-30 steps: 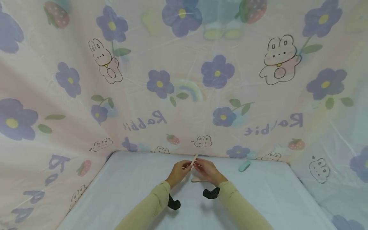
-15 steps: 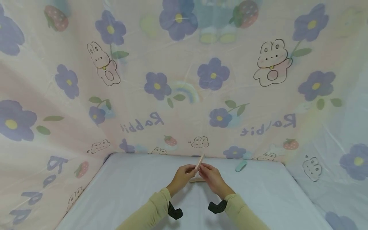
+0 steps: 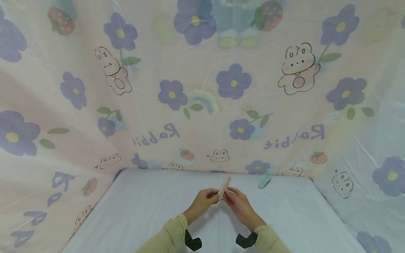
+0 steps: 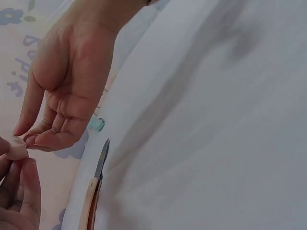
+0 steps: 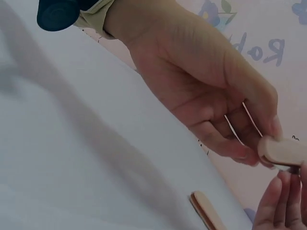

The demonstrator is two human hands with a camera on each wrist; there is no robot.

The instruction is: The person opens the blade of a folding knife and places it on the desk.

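Note:
A folding knife [image 3: 224, 187] with a pale wooden handle is held up between both hands, tilted in the head view. My left hand [image 3: 203, 203] pinches it from one side with thumb and fingertips. From the other side, my right hand [image 3: 242, 208] pinches the handle's end; the right wrist view shows a slot along this handle [image 5: 285, 149] and a bit of metal below it. On the table, under the hands, lies a second folding knife [image 4: 91, 196] with its blade out. The hands hide that one in the head view.
A small teal oblong object [image 3: 264, 182] lies near the table's back right. The white-covered table [image 3: 152, 196] is bounded at the back and sides by a printed curtain [image 3: 202, 140]. Black devices [image 3: 246, 240] sit at both wrists.
Both hands have come nearer the body and slightly to the right with the held knife. The pale handle on the table, visible earlier beneath them, is now covered in the head view.

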